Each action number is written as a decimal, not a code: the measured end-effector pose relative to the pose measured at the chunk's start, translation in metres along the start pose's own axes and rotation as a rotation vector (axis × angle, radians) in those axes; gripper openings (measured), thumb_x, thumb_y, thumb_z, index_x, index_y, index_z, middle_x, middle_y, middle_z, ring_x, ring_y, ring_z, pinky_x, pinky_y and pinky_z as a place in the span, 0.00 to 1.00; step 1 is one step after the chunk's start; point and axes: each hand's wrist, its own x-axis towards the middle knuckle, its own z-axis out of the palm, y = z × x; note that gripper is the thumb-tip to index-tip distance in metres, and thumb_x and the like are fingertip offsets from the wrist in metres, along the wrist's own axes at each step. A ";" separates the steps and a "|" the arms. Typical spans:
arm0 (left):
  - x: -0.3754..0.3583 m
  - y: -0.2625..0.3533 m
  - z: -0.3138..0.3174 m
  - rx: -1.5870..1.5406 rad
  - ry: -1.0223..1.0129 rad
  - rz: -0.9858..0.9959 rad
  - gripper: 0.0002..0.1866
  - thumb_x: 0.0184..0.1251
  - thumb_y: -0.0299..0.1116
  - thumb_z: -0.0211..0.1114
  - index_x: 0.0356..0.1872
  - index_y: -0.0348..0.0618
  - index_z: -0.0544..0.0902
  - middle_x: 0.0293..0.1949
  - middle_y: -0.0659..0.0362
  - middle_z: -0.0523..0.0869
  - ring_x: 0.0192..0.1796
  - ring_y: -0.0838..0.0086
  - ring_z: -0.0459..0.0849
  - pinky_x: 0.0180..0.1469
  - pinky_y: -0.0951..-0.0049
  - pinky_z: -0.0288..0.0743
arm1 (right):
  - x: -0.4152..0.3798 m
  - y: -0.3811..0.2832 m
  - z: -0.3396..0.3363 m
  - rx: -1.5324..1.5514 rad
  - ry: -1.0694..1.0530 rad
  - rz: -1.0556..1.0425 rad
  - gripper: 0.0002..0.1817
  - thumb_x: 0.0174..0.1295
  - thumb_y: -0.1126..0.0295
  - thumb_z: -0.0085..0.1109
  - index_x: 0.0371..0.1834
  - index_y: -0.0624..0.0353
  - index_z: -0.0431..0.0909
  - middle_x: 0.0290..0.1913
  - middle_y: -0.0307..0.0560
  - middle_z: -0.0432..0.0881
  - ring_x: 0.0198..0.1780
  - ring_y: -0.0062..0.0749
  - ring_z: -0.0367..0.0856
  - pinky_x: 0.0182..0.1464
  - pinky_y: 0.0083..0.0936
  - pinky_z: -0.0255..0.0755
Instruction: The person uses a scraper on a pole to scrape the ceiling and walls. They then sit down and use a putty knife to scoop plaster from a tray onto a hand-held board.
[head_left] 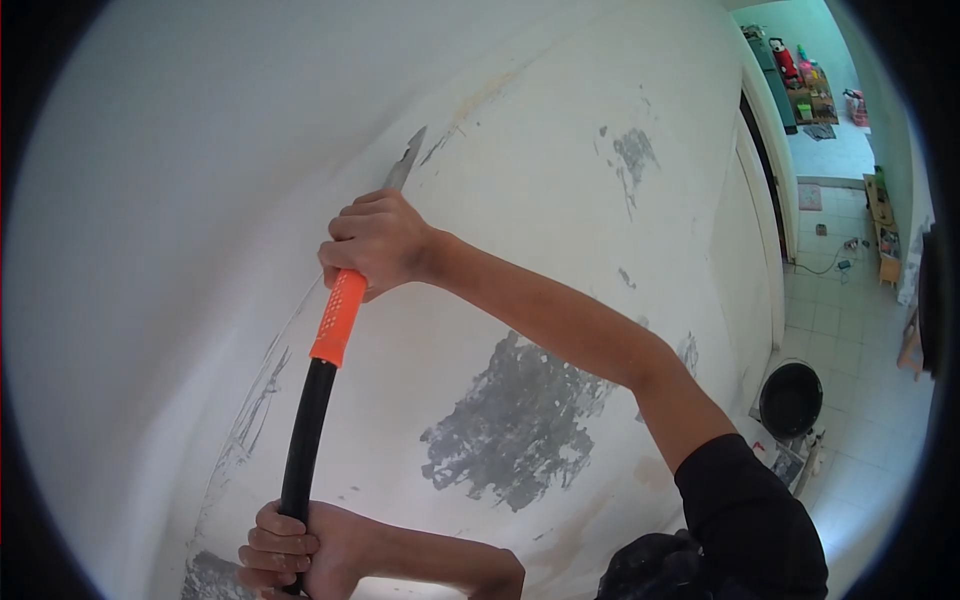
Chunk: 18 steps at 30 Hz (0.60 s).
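From my remote seat I see long-handled tool (305,430) running from 7 o'clock to 11 — metal blade (407,160) uppermost, by wall (450,320); contact I cannot tell. Right hand (378,240), at 10 o'clock: fingers clamped round top of orange grip (340,318). Left hand (290,552), at 7 o'clock: fingers wrapped round black handle. Grey patch (520,420) between 5 and 6 o'clock — black bucket (790,400) near 4.
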 end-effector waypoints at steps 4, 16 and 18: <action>0.007 0.016 -0.013 -0.006 -0.039 0.038 0.18 0.50 0.32 0.59 0.15 0.55 0.55 0.15 0.67 0.52 0.15 0.78 0.51 0.25 0.74 0.51 | 0.002 -0.014 0.007 0.013 0.016 0.034 0.13 0.36 0.66 0.72 0.15 0.47 0.72 0.15 0.33 0.65 0.16 0.27 0.68 0.20 0.26 0.62; 0.007 -0.006 -0.006 -0.054 0.078 0.017 0.17 0.47 0.29 0.57 0.15 0.55 0.55 0.14 0.67 0.51 0.14 0.78 0.51 0.24 0.74 0.51 | 0.001 0.004 0.002 -0.027 -0.069 -0.015 0.11 0.35 0.65 0.70 0.14 0.46 0.73 0.15 0.33 0.65 0.17 0.29 0.69 0.20 0.28 0.62; -0.001 -0.005 0.017 -0.045 0.047 0.012 0.16 0.47 0.30 0.57 0.15 0.54 0.55 0.14 0.67 0.51 0.14 0.78 0.52 0.24 0.74 0.51 | 0.001 0.007 -0.002 0.005 -0.014 0.016 0.12 0.35 0.65 0.71 0.14 0.46 0.73 0.15 0.33 0.65 0.17 0.30 0.69 0.20 0.28 0.62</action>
